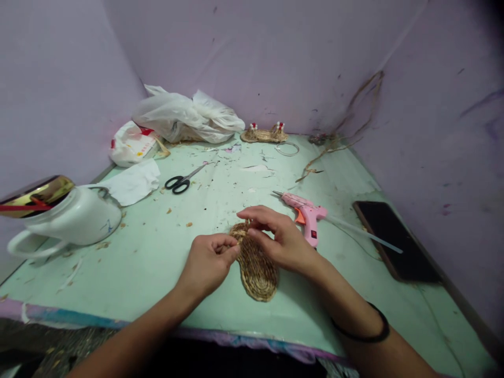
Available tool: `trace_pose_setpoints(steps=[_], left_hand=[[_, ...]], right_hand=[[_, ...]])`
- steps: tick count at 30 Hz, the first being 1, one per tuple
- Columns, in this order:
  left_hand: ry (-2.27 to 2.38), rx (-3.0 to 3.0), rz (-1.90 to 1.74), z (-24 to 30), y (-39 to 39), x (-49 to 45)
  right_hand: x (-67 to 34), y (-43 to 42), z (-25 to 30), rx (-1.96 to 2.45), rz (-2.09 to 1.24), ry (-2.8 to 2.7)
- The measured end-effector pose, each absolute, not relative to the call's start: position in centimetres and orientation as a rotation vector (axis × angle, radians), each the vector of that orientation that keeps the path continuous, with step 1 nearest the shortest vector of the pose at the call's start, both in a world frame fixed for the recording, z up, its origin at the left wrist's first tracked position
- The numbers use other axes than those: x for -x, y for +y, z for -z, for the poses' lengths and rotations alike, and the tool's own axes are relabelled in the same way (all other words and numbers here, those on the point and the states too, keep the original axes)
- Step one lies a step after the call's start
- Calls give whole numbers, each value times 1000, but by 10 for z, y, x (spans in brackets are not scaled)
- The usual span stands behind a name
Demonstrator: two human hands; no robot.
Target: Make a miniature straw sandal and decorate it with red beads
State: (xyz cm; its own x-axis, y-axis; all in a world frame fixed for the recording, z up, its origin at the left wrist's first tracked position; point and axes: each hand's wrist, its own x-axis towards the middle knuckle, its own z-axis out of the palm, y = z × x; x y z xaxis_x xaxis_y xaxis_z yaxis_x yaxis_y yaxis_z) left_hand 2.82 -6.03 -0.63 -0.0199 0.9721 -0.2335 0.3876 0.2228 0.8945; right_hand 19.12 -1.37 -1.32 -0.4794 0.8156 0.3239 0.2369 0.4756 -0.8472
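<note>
On the table in front of me lies a braided straw sole (260, 281), sandal-shaped, with its rounded end toward me. My left hand (212, 260) is at its left edge, thumb and forefinger pinched together; whatever sits between the fingertips is too small to make out. My right hand (275, 236) arches over the far part of the sole, its thumb and forefinger apart. A short straw bit seems to stand up near those fingers, and part of the sole is hidden beneath them. Just beyond my right hand rests a pink glue gun (309, 212) with a clear glue stick (366, 233) behind it.
Black-handled scissors (181, 182) lie left of centre. A white mug (86, 218) stands at the left, near crumpled paper (136, 181). Plastic bags (189, 115) and a beaded straw piece (263, 136) sit along the back wall. At right are a phone (397, 241) and dry twine (334, 144).
</note>
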Motion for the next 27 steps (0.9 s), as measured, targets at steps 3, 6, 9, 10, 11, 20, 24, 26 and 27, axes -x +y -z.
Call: trace_pose_setpoints(steps=[3,6,9,10,11,20,24,26,27], left_hand=[[1603,-1287,-753,9,-65,-22],[1602,-1300,-723,10,-68,-17],[1568,-1318,-664,10,-68,-15],[1564,-1314,-650,11,-68,-15],[1565,-1309,-642,11,-67,-15],[1471,-1317,-661,16,-65,-18],[1489,-1366,-652,15,-64,-19],[1500,-1414,-666,15,-65,-18],[1504,-1438,-681,15,-65,-18]], right_hand=[[-195,-15,11,942,-965,-1911],[-199,-16,9,1054,-1006,-1933],[-200,-17,7,1164,-1068,-2013],[-200,-17,7,1184,-1083,-2029],[-200,-17,7,1193,-1097,-2035],[-198,-16,8,1172,-1163,-1994],[-199,-16,10,1158,-1159,-1973],[-199,-15,11,1168,-1122,-1956],[-199,-15,13,1176,-1103,-1951]])
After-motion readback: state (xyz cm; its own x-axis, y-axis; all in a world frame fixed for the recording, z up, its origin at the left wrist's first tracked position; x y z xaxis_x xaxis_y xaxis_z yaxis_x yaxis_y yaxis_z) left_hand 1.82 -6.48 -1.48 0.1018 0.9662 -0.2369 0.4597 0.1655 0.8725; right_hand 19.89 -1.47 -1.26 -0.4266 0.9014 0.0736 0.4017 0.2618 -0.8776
